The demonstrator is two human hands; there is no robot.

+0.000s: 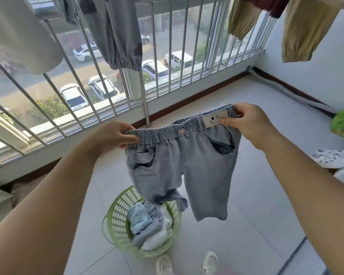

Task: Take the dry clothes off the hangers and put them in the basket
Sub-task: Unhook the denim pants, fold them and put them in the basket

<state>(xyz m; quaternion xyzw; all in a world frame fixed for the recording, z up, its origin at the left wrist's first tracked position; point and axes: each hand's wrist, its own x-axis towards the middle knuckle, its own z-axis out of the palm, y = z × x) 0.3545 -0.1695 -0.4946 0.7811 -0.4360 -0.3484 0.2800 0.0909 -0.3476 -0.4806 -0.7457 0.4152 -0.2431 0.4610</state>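
The shorts (184, 161) hide the basket's (115, 221) far rim; top edge crops hanging trousers (115, 36).

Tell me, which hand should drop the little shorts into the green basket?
Probably the left hand. It pinches the light blue shorts at the waistband end nearer the green laundry basket, which sits below and to the left. The right hand pinches the other end, farther away.

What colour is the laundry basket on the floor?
Light green, the basket with a perforated wall, seen best in the head view.
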